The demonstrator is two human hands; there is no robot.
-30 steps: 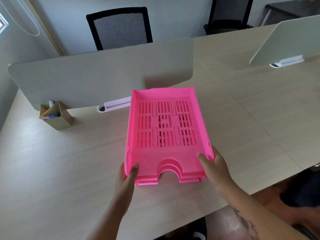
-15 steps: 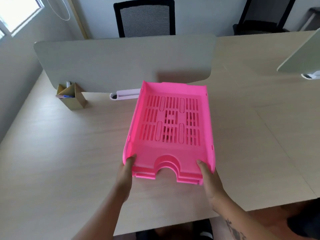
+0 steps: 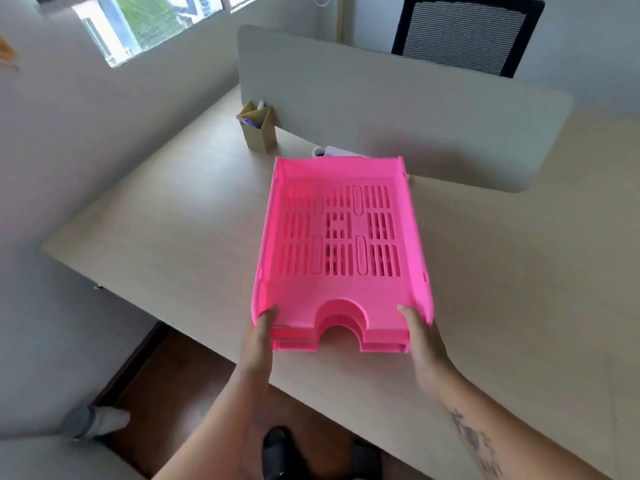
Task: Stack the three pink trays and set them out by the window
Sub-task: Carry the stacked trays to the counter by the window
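Observation:
Three pink trays (image 3: 341, 292) sit nested in one stack, held above the light wooden desk (image 3: 166, 237). The top tray has a slotted floor and an arched cut-out at its near edge. My left hand (image 3: 258, 344) grips the stack's near left corner, thumb over the rim. My right hand (image 3: 424, 341) grips the near right corner the same way. The window (image 3: 145, 26) is at the upper left, beyond the desk's left end.
A grey divider panel (image 3: 398, 109) stands across the desk behind the trays. A cardboard pen holder (image 3: 258, 129) sits by its left end. A black mesh chair (image 3: 464, 32) is behind the panel. The desk's left edge borders the grey wall under the window.
The view has swung left, bringing the window and the desk's left end into sight. The tray stack stays in both hands and has moved left along the desk.

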